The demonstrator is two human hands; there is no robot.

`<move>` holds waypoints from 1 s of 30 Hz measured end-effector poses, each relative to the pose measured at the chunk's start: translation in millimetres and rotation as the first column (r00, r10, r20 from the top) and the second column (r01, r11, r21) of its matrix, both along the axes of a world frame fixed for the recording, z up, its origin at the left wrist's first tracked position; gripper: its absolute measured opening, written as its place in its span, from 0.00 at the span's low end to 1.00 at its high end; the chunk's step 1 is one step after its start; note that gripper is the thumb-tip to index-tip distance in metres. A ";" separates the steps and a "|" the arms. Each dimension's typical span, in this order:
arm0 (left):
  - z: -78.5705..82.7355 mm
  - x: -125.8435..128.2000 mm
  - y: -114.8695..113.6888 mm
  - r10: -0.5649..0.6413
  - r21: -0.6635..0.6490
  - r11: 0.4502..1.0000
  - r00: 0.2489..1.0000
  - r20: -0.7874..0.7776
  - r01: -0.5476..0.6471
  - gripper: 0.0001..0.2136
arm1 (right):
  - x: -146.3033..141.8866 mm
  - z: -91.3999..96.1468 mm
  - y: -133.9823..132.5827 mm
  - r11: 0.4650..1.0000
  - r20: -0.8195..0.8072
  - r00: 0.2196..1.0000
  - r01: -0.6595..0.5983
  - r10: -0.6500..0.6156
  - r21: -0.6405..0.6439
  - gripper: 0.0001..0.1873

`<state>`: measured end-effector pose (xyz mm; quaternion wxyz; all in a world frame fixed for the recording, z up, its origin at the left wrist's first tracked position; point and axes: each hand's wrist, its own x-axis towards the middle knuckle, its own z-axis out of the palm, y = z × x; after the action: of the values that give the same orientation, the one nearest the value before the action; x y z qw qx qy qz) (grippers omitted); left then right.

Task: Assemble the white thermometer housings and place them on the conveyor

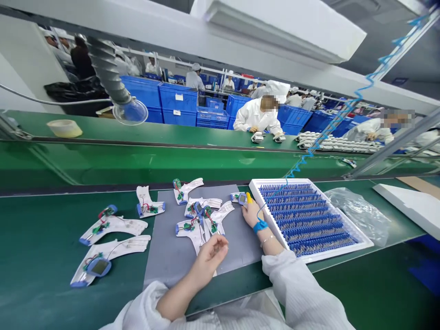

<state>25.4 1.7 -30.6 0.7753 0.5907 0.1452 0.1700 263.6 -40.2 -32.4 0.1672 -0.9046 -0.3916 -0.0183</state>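
My right hand (pixel 252 214) grips a small yellow-handled tool (pixel 249 197), whose tip is beside a blue-framed display (pixel 242 199) on a white plastic housing (pixel 235 197). A blue wrist strap (pixel 260 225) circles that wrist. My left hand (pixel 210 255) hangs with curled fingers just above a white housing (pixel 190 233), with nothing visible in them. Several housings carrying green circuit boards and red wires lie on a grey mat (pixel 172 261). Others, such as one with a display (pixel 99 266), rest on the green bench (pixel 37 256) to the left.
A white tray (pixel 340 210) of blue parts in rows stands right of my hand, with a clear plastic bag (pixel 357 215) and white board (pixel 409 206) beyond. A coiled blue cord crosses the tray. Across a green conveyor, co-workers in white sit among blue crates (pixel 178 103).
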 end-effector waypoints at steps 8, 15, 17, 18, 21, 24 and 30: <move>18.6 5.1 18.4 0.116 -0.507 0.852 0.992 -0.057 -0.129 0.22 | -73.2 53.2 -50.1 0.750 -0.301 0.688 -0.583 0.661 0.313 0.22; 19.3 4.8 7.5 -0.032 -0.779 0.627 0.999 -0.025 0.001 0.22 | -110.4 66.0 -68.4 0.716 -0.124 0.723 -0.616 0.679 0.328 0.28; 24.6 3.6 7.8 0.094 -0.806 0.582 0.994 -0.061 -0.105 0.22 | -114.2 59.8 -67.6 0.725 -0.152 0.748 -0.541 0.646 0.426 0.30; 27.9 3.1 8.2 0.158 -0.808 0.567 0.984 -0.082 -0.158 0.21 | -117.0 56.5 -66.2 0.726 -0.167 0.749 -0.521 0.641 0.449 0.29; 34.9 1.8 9.7 0.293 -0.779 0.578 0.953 -0.080 -0.243 0.21 | -126.0 50.3 -60.6 0.727 -0.193 0.741 -0.511 0.643 0.459 0.22; 33.8 -2.3 12.2 0.243 -0.684 0.709 0.970 0.004 -0.175 0.19 | -129.3 52.4 -58.7 0.716 -0.203 0.732 -0.500 0.650 0.488 0.17; 19.0 -20.5 14.4 -0.321 -0.516 0.816 0.946 -0.030 0.261 0.28 | -125.0 63.3 -67.8 0.689 -0.332 0.612 -0.560 0.718 0.459 0.15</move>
<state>4.9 16.1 -11.6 0.9098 0.3906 0.1371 -0.0291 138.6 -108.1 30.9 0.3948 -0.6363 -0.6284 0.2107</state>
